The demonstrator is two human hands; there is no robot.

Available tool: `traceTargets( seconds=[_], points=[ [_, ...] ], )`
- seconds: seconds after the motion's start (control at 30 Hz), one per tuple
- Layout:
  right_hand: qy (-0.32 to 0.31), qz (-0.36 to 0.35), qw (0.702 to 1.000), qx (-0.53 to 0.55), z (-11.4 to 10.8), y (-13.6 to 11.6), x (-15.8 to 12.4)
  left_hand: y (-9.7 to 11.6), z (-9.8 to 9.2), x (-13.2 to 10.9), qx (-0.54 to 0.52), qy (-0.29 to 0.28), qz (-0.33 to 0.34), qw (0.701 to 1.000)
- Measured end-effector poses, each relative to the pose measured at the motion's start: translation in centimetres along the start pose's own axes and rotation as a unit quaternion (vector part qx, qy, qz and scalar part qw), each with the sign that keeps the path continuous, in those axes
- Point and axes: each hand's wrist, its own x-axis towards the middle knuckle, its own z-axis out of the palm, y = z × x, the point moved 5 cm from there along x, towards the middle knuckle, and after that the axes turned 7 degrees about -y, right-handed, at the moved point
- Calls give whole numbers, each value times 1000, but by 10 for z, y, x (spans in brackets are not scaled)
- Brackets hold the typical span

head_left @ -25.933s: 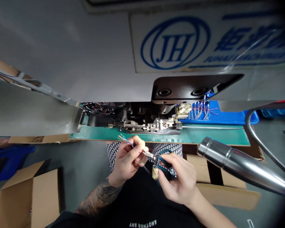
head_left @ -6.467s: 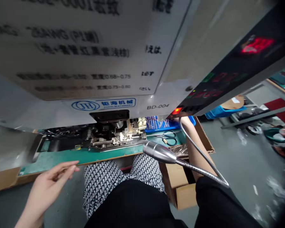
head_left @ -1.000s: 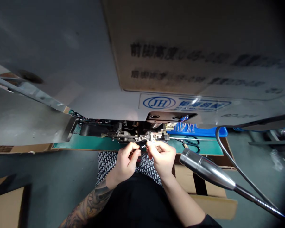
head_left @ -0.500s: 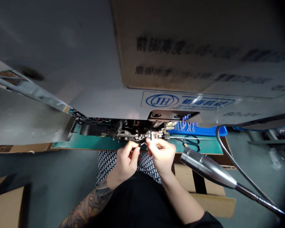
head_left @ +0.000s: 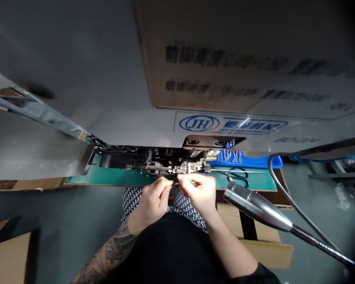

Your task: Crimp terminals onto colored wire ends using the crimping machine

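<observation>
The left hand point(head_left: 150, 201) and right hand point(head_left: 196, 194) pinch what looks like a thin wire point(head_left: 176, 184) at twelve o'clock, below the metal clamp point(head_left: 189, 168) and blue JH logo point(head_left: 199, 123).

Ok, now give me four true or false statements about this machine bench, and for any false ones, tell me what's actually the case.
1. The left hand and right hand are both up close to the metal mechanism of the machine. True.
2. The scissors lie inside the blue tray. False: they lie on the green mat, just in front of the tray.
3. The tattoo is on the right forearm. False: it is on the left forearm.
4. A chrome gooseneck lamp head sits to the right of the hands. True.
</observation>
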Motion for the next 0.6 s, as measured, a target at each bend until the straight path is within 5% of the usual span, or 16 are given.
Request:
traceTargets(
  seconds=[0.13,0.33,0.47,0.6],
  points=[
    [-22,19,998,63,-1,7,-2,-8,5,-2,-173,-51,-133,975],
    [0,-152,987,-46,-7,13,-7,-10,20,-4,-422,-85,-259,865],
    [9,-222,966,-134,-10,10,-9,-12,22,-6,-432,-82,-259,860],
    [30,-194,975,-100,-8,10,-8,-13,27,-6,-433,-72,-221,871]
  ],
)
